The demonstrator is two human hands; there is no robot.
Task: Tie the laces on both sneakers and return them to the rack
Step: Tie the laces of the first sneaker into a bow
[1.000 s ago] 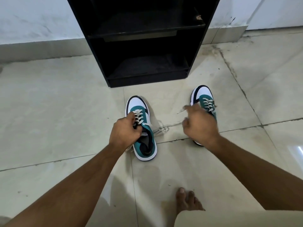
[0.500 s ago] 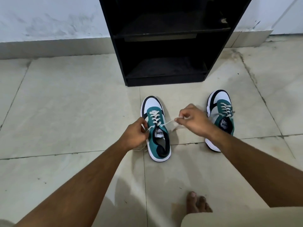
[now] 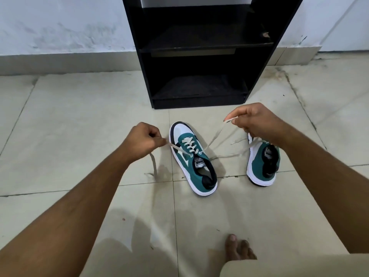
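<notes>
Two green, white and black sneakers stand on the tiled floor in front of a black rack (image 3: 199, 50). The left sneaker (image 3: 192, 158) is between my hands, its white laces untied. My left hand (image 3: 144, 139) pinches the left lace end (image 3: 169, 144) just left of the shoe, with the tail hanging to the floor. My right hand (image 3: 252, 120) grips the right lace end (image 3: 216, 134), pulled taut up and to the right. The right sneaker (image 3: 263, 166) sits partly under my right wrist, its laces loose on the floor.
The rack has two open dark shelves, both bare, and stands against a pale wall (image 3: 60, 23). A bare foot (image 3: 237, 248) rests on the floor tiles (image 3: 69, 116) near the bottom edge, beside a beige-clad knee (image 3: 289, 266).
Both hands have drawn apart, pulling the left sneaker's lace ends outward and taut. My right hand has risen up and right, over the right sneaker's toe.
</notes>
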